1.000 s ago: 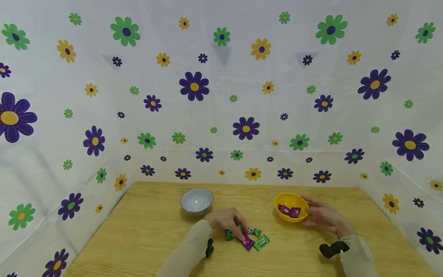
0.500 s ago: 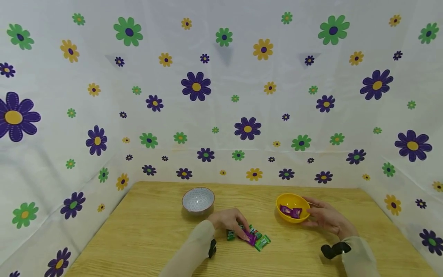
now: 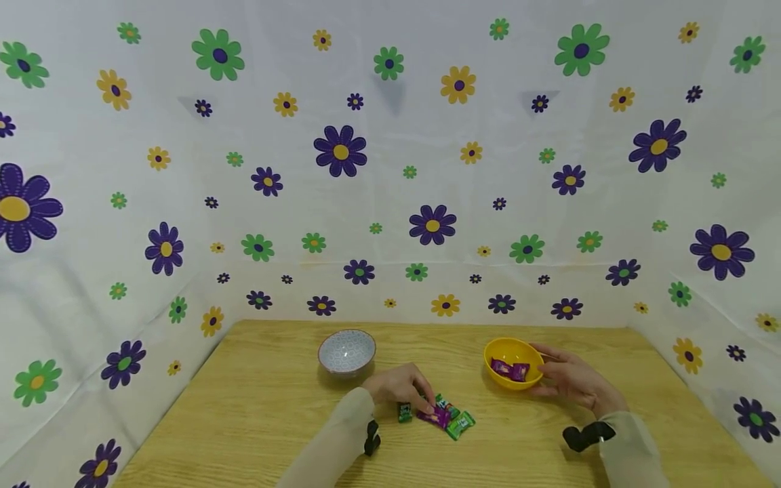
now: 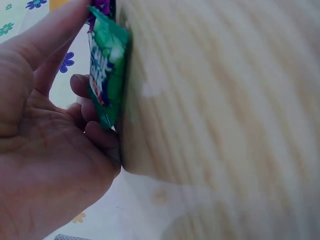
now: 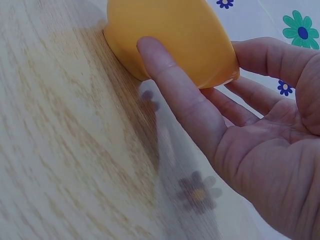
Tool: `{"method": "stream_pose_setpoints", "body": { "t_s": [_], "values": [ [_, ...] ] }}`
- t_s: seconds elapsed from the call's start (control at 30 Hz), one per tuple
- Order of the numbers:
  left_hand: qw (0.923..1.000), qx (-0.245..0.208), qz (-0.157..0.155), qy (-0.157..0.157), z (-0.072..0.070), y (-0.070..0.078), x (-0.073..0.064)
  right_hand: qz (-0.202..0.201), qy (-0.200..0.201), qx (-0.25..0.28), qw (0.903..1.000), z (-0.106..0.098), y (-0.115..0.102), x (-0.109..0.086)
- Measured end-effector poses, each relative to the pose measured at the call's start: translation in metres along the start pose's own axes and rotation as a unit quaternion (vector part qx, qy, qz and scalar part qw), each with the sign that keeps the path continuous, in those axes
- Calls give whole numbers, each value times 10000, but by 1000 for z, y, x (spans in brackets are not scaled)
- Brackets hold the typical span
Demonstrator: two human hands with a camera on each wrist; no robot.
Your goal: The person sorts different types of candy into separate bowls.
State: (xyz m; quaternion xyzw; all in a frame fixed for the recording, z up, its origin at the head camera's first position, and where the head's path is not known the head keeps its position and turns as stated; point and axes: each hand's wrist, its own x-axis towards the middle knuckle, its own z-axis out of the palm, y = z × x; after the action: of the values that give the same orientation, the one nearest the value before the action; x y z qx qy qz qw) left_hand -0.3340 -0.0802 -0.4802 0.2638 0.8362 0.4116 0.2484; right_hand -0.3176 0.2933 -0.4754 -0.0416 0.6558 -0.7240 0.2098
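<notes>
My left hand (image 3: 399,388) reaches down to the small pile of wrapped candies and pinches a purple-wrapped candy (image 3: 434,416) at the fingertips. A green-wrapped candy (image 3: 461,425) lies just beyond it, and another green candy (image 3: 405,411) shows below the hand. In the left wrist view, a green candy (image 4: 107,70) sits in front of the curled fingers, with the purple wrapper partly hidden behind it. My right hand (image 3: 576,383) grips the side of the yellow bowl (image 5: 172,35), its thumb along the outer wall. Two purple candies (image 3: 510,370) lie inside that bowl.
A grey-blue patterned bowl (image 3: 347,352) with a reddish rim stands behind my left hand. The wooden table (image 3: 244,407) ends at a white flower-print cloth (image 3: 390,203), which rises at the back and both sides.
The purple candy under my left fingers has turned and shifted slightly away from me, against the green candies. My right hand stays on the yellow bowl.
</notes>
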Motion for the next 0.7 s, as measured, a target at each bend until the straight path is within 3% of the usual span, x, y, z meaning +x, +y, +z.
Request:
{"method": "stream_pose_setpoints", "body": {
  "t_s": [0.23,0.53,0.7],
  "values": [
    [9999,-83,-32,115,-2,-5,1,-56,-149,-59,9999,-1,1,0],
    [9990,-365,-93,238,-9,-6,1,44,-12,-20,10000,-1,1,2],
    [9985,-482,86,234,-12,-4,5,2,-24,-13,10000,-1,-1,2]
  ]
}}
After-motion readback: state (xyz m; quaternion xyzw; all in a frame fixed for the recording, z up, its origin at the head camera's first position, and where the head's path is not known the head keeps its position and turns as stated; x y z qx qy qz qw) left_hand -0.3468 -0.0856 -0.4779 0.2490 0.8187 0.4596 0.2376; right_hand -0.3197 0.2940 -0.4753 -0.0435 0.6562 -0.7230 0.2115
